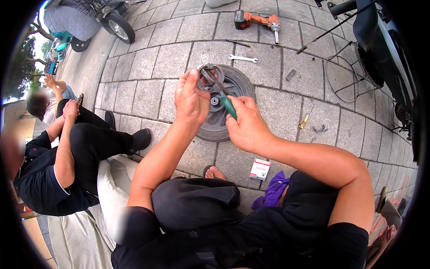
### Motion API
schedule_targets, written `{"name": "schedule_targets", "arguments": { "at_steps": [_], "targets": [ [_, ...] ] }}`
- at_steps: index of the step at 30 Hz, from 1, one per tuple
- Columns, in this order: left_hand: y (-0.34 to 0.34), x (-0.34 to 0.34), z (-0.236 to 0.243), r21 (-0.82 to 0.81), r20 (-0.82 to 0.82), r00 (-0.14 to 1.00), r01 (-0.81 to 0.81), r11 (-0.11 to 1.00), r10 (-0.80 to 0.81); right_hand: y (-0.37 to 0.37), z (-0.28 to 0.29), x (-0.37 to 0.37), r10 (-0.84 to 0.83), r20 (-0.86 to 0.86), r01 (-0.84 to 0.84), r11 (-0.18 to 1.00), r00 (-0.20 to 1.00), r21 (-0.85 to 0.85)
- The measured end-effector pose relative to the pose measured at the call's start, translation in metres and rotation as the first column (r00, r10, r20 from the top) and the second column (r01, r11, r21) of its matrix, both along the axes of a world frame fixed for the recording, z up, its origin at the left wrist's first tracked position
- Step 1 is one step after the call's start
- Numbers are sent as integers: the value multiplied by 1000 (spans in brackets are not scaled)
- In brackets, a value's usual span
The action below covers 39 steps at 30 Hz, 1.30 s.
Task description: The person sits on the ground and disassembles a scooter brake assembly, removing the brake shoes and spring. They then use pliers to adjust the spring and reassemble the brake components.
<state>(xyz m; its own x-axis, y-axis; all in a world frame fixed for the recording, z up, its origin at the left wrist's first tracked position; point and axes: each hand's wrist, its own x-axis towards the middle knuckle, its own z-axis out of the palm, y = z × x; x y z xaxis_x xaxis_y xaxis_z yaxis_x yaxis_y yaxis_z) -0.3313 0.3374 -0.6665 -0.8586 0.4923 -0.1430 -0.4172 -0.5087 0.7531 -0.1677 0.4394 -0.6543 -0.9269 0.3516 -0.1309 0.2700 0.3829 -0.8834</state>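
My left hand (191,96) is closed on the rim of a round metal brake plate (218,71), raised over a wheel. My right hand (247,122) grips a green-handled screwdriver (228,106). Its metal shaft reaches across the inside of the brake plate, close to my left thumb; the exact contact of its tip is too small to tell. Flat on the paving beneath both hands lies the small wheel with a black tyre (249,83). Its hub (215,101) shows between my hands, and my left hand covers part of its left side.
Beyond the wheel lie an open-ended wrench (243,58), a thin dark rod (238,43) and an orange impact driver (260,20). A yellow-handled screwdriver (305,119), a small box (260,169) and a purple cloth (274,190) are at right. A seated person (67,148) is at left; a vehicle (385,49) stands at right.
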Motion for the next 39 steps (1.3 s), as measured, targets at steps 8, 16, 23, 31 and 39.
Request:
{"name": "schedule_targets", "arguments": {
  "at_steps": [8, 16, 23, 31, 39],
  "targets": [
    [4, 0, 0, 19, -22, 999, -38, 999, 38, -5, -10, -3, -28, -75, 36, 993, 997, 115],
    [2, -2, -5, -5, -38, 999, -38, 999, 38, -10, -12, -5, -37, -63, 39, 999, 997, 36],
    [4, -4, 4, 51, -12, 999, -52, 997, 52, -27, -12, -12, -89, -89, 97, 991, 992, 88],
    [-5, -12, 1, 58, 49, 997, -58, 997, 55, -35, -8, -12, -95, -99, 98, 995, 991, 21],
    [-24, -37, 18, -332, -102, 970, 177, 927, -221, -1, -14, -8, 21, -73, -16, 997, 997, 69]
  ]
}}
